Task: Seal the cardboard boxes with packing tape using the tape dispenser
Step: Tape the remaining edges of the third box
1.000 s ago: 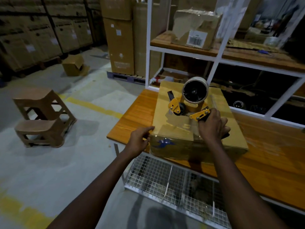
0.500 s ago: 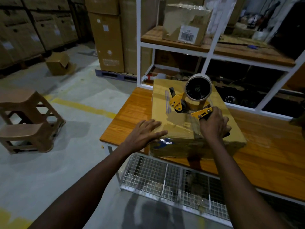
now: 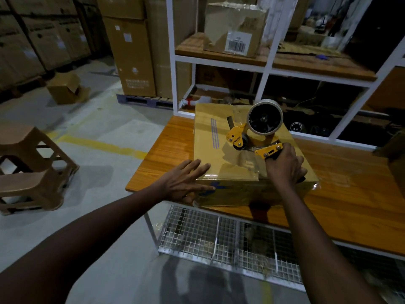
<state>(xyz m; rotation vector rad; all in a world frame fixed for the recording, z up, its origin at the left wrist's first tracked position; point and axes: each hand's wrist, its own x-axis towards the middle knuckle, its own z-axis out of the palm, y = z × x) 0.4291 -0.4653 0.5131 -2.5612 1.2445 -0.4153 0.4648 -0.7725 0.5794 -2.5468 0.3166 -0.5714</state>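
A closed cardboard box [image 3: 215,137] lies on the orange wooden table [image 3: 341,194], its top glossy with clear tape. A yellow tape dispenser [image 3: 252,137] with a roll of clear tape stands on the box top. My right hand [image 3: 283,166] grips the dispenser's handle near the box's front edge. My left hand [image 3: 186,179] rests flat with straight fingers on the box's front left corner.
A white shelf frame [image 3: 266,66] behind the table holds a taped box [image 3: 235,29]. A wire mesh shelf [image 3: 219,240] sits under the table. Brown plastic stools [image 3: 28,172] stand on the floor at left. Stacked cartons [image 3: 131,53] line the back.
My left hand has moved from the box's front left edge onto its corner and spread flat. The right hand has kept its hold on the dispenser on the box top.
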